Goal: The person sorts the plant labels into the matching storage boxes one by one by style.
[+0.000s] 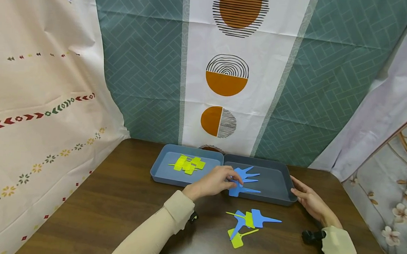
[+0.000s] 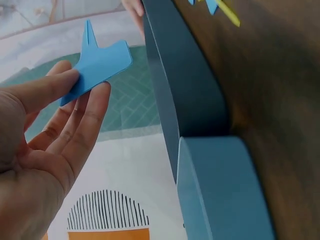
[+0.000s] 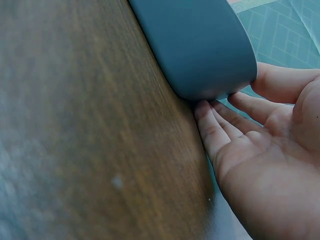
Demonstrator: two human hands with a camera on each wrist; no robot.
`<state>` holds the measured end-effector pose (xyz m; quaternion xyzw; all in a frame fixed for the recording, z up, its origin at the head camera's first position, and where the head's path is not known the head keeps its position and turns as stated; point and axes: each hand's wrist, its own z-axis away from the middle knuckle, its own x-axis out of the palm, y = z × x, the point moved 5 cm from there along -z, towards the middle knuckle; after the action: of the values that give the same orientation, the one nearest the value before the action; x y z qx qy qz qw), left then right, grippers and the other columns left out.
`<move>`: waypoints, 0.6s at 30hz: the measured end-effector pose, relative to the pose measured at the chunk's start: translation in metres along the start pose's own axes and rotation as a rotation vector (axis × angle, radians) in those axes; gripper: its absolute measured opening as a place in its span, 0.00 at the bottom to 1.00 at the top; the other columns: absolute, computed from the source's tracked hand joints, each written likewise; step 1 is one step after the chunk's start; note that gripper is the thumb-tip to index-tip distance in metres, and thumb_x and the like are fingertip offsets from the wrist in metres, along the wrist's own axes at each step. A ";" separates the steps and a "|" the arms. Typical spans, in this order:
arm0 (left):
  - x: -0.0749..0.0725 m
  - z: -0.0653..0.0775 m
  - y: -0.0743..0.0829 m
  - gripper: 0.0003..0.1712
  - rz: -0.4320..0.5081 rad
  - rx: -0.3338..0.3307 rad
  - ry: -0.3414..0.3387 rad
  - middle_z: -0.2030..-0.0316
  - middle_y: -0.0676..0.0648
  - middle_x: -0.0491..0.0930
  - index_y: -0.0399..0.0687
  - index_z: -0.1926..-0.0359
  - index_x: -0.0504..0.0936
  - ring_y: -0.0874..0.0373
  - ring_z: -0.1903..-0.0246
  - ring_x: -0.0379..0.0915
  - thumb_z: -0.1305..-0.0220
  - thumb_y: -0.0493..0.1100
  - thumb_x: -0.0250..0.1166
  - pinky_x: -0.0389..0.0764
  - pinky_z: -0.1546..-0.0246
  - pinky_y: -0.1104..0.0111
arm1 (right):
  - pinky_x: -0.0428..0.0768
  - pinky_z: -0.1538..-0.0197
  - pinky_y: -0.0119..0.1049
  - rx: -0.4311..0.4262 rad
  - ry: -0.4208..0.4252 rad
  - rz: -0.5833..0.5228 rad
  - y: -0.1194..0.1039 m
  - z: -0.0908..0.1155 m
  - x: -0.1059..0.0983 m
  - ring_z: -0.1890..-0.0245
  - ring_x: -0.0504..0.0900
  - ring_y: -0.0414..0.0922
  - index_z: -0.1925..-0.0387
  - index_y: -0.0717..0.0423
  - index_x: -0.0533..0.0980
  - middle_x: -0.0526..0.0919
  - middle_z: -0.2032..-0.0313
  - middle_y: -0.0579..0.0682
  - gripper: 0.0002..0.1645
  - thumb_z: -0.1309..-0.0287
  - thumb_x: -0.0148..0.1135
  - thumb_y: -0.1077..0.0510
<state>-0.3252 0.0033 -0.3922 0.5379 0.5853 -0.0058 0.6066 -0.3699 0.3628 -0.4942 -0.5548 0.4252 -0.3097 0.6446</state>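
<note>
Between thumb and fingers, my left hand [image 1: 216, 180] pinches a blue T-shaped plant label [image 2: 102, 65], its pointed stem upward in the left wrist view. That hand is over the left end of the dark grey tray [image 1: 273, 180], where several blue plant labels [image 1: 235, 192] lie with stems toward the right. At the tray's right end, my right hand [image 1: 311, 201] touches the outer wall with extended fingers, the thumb near the rim. Several yellow-green plant labels [image 1: 189, 166] lie in the blue-grey tray [image 1: 163, 170] on the left.
In front of the dark tray, a few loose labels lie on the brown wooden table [image 1: 123, 199]: a blue one [image 1: 257, 219] overlapping others, and a yellow-green one [image 1: 237, 240] nearest me. Both trays stand end to end before a patterned curtain [image 1: 143, 81].
</note>
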 end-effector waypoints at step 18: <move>-0.027 -0.039 -0.009 0.12 -0.113 -0.050 0.002 0.51 0.51 0.86 0.49 0.49 0.90 0.59 0.53 0.78 0.26 0.35 0.65 0.79 0.50 0.71 | 0.32 0.28 0.71 0.011 0.007 -0.013 -0.002 0.000 0.001 0.23 0.26 0.69 0.18 0.62 0.32 0.25 0.20 0.67 0.43 0.18 0.45 0.59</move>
<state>-0.3664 0.0081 -0.3678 0.4886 0.6154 -0.0247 0.6180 -0.3692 0.3615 -0.4928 -0.5529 0.4220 -0.3180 0.6443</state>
